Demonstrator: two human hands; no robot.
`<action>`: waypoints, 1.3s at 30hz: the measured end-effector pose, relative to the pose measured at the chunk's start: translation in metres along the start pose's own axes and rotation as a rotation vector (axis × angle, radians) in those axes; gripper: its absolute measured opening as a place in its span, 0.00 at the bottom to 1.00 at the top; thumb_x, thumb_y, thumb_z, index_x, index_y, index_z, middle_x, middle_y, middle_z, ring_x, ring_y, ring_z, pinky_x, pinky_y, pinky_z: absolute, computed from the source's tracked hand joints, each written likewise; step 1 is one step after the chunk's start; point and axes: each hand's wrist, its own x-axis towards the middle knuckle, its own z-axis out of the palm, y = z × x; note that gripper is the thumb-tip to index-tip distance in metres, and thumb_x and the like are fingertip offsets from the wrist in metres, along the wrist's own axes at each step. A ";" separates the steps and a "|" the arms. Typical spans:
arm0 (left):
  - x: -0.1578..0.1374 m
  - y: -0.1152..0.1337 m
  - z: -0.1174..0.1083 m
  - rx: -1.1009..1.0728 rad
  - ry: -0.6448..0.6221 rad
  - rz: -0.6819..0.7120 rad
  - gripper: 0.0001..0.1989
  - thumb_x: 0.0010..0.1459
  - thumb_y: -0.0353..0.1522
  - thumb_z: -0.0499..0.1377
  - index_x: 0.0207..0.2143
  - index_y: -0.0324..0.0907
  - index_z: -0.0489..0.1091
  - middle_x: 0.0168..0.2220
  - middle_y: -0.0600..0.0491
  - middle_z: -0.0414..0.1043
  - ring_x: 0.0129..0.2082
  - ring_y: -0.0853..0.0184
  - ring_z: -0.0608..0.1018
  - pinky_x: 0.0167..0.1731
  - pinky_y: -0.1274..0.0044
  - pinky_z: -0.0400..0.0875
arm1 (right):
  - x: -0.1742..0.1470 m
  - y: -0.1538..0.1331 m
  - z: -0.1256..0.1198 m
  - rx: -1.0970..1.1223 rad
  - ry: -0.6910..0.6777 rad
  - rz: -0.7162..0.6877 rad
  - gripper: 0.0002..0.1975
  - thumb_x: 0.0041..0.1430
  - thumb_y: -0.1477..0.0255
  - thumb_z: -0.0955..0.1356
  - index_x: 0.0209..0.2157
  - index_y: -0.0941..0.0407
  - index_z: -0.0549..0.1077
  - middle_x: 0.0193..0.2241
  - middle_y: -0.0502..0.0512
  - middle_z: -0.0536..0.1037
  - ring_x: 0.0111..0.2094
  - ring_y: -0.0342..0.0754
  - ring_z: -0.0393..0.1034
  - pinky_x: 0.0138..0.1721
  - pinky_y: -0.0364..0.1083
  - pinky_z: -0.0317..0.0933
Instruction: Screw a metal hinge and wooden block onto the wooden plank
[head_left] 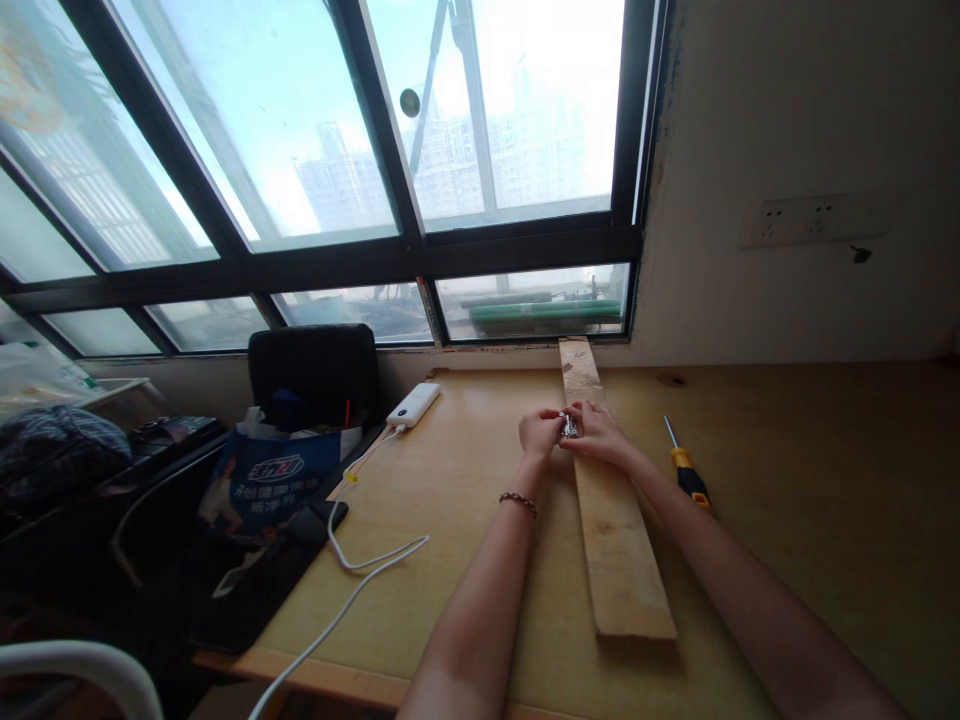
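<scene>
A long wooden board (pixel 615 545) lies lengthwise on the table, its far end close to the window. Over the board's far half, both hands meet at a small shiny metal fitting (pixel 570 426); whether it is a hinge or a latch I cannot tell. My left hand (pixel 538 436), with a braided bracelet at the wrist, pinches the fitting's left side at the board's edge. Closed on the other side is my right hand (pixel 598 432), resting over the board. To the right of the board lies a screwdriver (pixel 688 477) with a yellow and black handle, its shaft pointing away from me.
A white power bank (pixel 415 405) with a white cable (pixel 375 565) lies on the table (pixel 457 500) at left. Beyond the left edge are a black chair (pixel 313 372) and a blue printed bag (pixel 274 480). A window and a wall with sockets (pixel 799 218) stand behind.
</scene>
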 end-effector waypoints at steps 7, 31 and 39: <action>0.002 -0.004 0.000 -0.111 -0.010 -0.046 0.07 0.40 0.30 0.63 0.26 0.40 0.76 0.27 0.50 0.76 0.27 0.68 0.76 0.28 0.80 0.68 | 0.000 0.001 0.000 -0.009 -0.012 0.000 0.33 0.42 0.56 0.69 0.50 0.55 0.64 0.48 0.59 0.66 0.49 0.56 0.60 0.51 0.52 0.52; 0.005 -0.007 0.005 -0.463 -0.043 -0.210 0.08 0.33 0.25 0.66 0.22 0.36 0.72 0.19 0.52 0.72 0.21 0.70 0.74 0.24 0.80 0.69 | -0.001 -0.001 -0.001 0.007 -0.011 0.005 0.34 0.41 0.56 0.70 0.49 0.55 0.63 0.48 0.59 0.66 0.50 0.56 0.60 0.51 0.53 0.52; 0.001 -0.007 0.004 -0.507 -0.031 -0.215 0.10 0.33 0.27 0.66 0.23 0.36 0.72 0.20 0.51 0.73 0.21 0.69 0.75 0.25 0.78 0.70 | 0.000 -0.002 -0.002 -0.003 -0.010 0.008 0.33 0.41 0.57 0.70 0.49 0.55 0.63 0.48 0.59 0.67 0.50 0.56 0.60 0.51 0.53 0.51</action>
